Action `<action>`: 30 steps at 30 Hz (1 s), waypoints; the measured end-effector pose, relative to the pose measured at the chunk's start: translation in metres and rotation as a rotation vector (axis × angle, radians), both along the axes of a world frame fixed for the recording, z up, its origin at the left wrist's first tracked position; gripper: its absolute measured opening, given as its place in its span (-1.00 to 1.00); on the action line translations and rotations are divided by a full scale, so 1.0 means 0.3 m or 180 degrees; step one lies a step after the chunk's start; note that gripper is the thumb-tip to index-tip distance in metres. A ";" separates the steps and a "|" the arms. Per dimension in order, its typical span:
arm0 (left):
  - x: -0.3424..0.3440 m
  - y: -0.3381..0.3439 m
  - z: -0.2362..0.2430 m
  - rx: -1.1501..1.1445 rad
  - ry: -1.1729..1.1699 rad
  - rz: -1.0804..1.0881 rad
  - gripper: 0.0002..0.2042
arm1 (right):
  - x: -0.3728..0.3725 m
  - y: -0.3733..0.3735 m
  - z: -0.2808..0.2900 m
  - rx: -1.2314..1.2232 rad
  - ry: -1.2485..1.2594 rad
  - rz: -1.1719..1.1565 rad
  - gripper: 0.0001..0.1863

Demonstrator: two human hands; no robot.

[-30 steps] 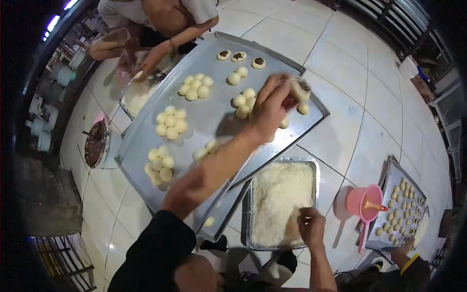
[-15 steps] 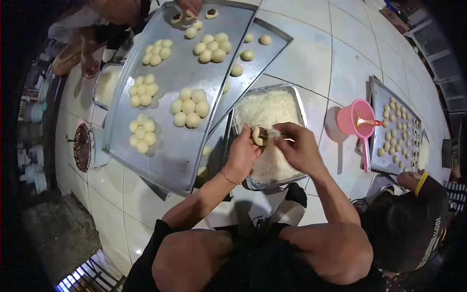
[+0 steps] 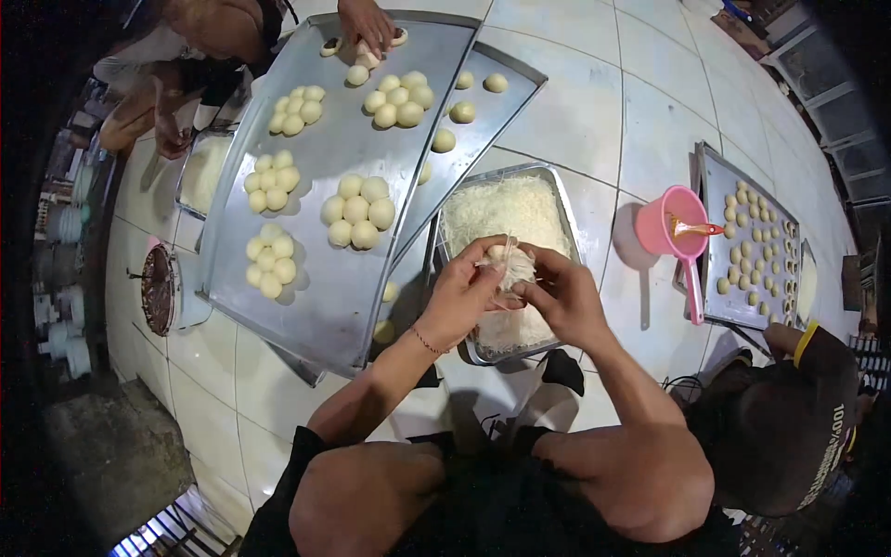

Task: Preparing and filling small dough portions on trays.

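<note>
Above a metal pan point(image 3: 573, 232) of pale shredded cheese point(image 3: 515, 206), my two hands meet around a small piece of dough point(image 3: 498, 252). My left hand point(image 3: 464, 292) has its fingers closed around the dough. The fingers of my right hand point(image 3: 564, 295) pinch a tuft of cheese shreds against it, and some strands stick out below. My fingers and the cheese hide most of the dough, and no dark filling shows. To the left, a large metal tray point(image 3: 311, 223) carries several clusters of round dough balls point(image 3: 358, 212).
Another person's hand point(image 3: 368, 26) works dough at the large tray's far end. A second tray point(image 3: 506, 102) with dough balls lies partly beneath. A pink dipper point(image 3: 657, 230) holding a brush stands right, near a tray of small dough pieces point(image 3: 742, 246). A pot of dark filling point(image 3: 160, 290) sits left.
My hands have come together, and cheese shreds now cover the dough where dark filling showed before. The other person's hand has moved down onto the dough at the far end.
</note>
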State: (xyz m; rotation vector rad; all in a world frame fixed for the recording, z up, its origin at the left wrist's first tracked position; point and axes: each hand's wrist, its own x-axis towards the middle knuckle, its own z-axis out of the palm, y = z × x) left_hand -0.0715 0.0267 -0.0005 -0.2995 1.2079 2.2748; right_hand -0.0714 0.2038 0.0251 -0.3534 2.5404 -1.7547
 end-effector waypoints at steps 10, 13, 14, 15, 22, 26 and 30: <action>-0.030 0.032 0.165 -0.2604 0.2752 -0.0150 -0.54 | -0.053 0.009 0.029 0.0231 0.0929 0.0230 -0.75; -0.026 0.016 0.159 -0.2437 0.2790 0.0330 -0.54 | -0.055 0.003 0.060 0.0162 0.0611 0.0230 -0.77; -0.025 -0.001 0.151 -0.2358 0.2362 0.0294 -0.53 | -0.051 -0.002 0.073 0.0191 0.0469 0.0245 -0.77; -0.024 -0.016 0.145 -0.2273 0.1935 0.0263 -0.52 | -0.045 -0.006 0.084 0.0221 0.0327 0.0262 -0.78; 0.015 0.040 0.168 -0.2251 0.2491 0.0357 -0.41 | -0.058 -0.028 0.101 0.0145 0.0809 0.0229 -0.83; -0.016 0.013 0.145 -0.1182 0.1635 0.0628 -0.45 | -0.047 -0.036 0.144 -0.0579 -0.0254 -0.0052 -0.88; -0.016 0.002 0.185 -0.1159 0.1154 0.0314 -0.49 | -0.052 -0.015 0.123 -0.0612 -0.0155 0.0074 -0.91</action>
